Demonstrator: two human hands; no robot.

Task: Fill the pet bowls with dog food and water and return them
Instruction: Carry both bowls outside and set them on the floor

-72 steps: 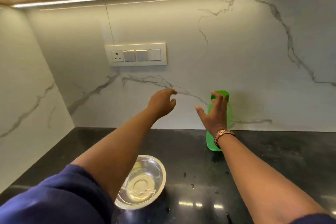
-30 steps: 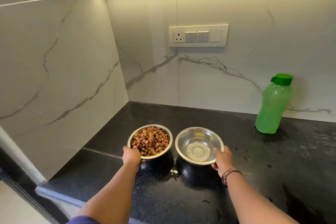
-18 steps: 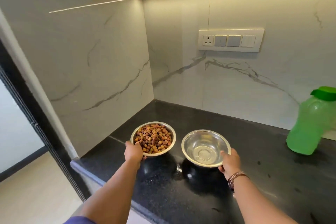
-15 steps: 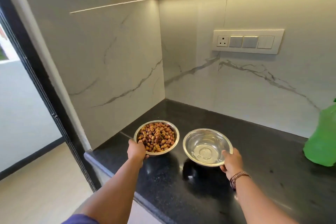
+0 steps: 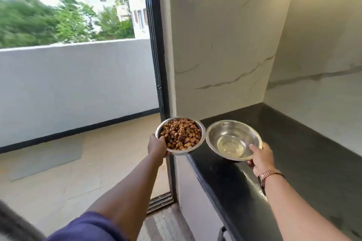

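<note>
My left hand grips the near rim of a steel bowl heaped with brown dog food, held in the air past the counter's left end. My right hand holds the near right rim of a second steel bowl with clear water in its bottom, lifted above the black counter. The two bowls are side by side, nearly touching. The green bottle is out of view.
A black-framed sliding door stands open just left of the counter, leading to a balcony with a tiled floor, a grey mat and a white parapet wall. A marble side wall rises at the counter's left end.
Both bowls have been lifted off the counter and carried left. My view has swung left to the open balcony door, and the bottle and switch panel have left the frame.
</note>
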